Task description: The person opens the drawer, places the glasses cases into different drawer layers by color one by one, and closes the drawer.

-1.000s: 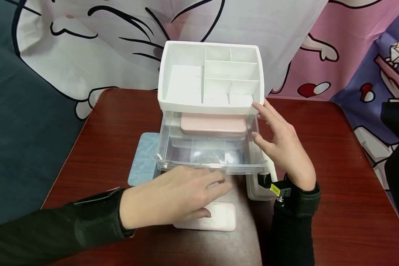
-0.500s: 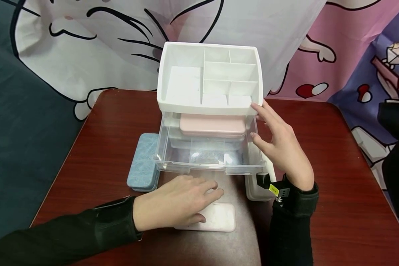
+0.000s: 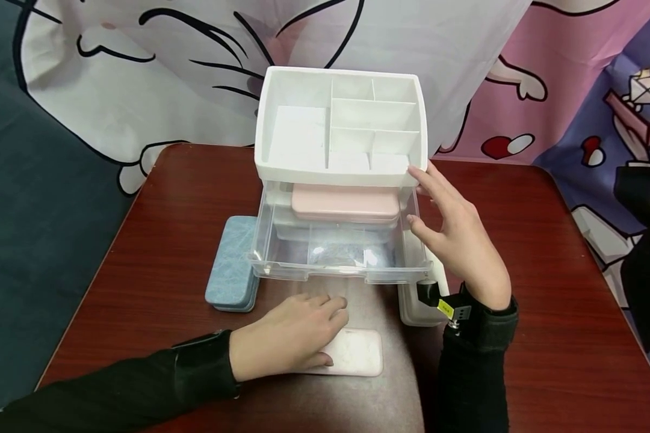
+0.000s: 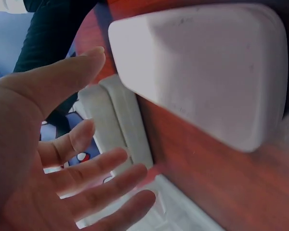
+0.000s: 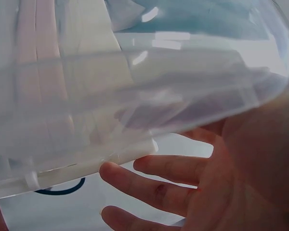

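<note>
Head view: pink case (image 3: 345,202) apparently stowed in drawer (image 3: 281,270); blue case (image 3: 230,261), white case (image 3: 419,308) still outside; pale case (image 3: 357,353) before drawer's front edge, left hand (image 3: 289,337) slack-fingered above it; right hand (image 3: 459,231) likewise, at tray's (image 3: 300,138) near right corner.

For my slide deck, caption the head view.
Left hand over a pale case, right hand at the white organizer, whose clear drawer stands open.

With the clear drawer (image 3: 336,272) as clock centre, its front half can be entered from above; the pink case (image 3: 345,202) and white tray (image 3: 300,135) bar 12 o'clock. The blue case (image 3: 230,261) blocks 9, the right hand (image 3: 457,237) 3, the off-white case (image 3: 414,310) 4. A gap opens at 6, before the pale case (image 3: 356,353) and left hand (image 3: 289,335). Worktop (image 3: 206,189) lies bare at 10.
</note>
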A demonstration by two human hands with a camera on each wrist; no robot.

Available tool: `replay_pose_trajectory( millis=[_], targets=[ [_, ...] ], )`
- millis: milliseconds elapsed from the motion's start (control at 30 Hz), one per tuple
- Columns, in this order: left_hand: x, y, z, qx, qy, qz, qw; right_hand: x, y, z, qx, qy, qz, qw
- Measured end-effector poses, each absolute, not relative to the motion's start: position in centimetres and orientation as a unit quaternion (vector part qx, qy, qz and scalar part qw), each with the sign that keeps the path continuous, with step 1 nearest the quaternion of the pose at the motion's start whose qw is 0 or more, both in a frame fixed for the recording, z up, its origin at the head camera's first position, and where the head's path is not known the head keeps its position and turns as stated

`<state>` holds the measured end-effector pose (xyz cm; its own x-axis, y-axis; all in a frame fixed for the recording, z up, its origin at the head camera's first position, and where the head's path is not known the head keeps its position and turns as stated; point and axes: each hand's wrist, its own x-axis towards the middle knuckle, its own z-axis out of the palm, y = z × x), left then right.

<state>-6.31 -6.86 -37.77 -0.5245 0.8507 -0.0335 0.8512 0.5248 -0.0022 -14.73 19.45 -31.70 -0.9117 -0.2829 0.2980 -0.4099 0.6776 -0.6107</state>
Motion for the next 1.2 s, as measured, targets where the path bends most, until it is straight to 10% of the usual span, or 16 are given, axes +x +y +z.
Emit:
replay_pose_trajectory(
  millis=[1200],
  targets=[
    [-3.9, -6.3, -41.9, 0.484, 0.874, -0.029, 0.010, -14.8, 19.6, -31.8, 0.194, -0.910, 0.354, 0.090]
  ],
)
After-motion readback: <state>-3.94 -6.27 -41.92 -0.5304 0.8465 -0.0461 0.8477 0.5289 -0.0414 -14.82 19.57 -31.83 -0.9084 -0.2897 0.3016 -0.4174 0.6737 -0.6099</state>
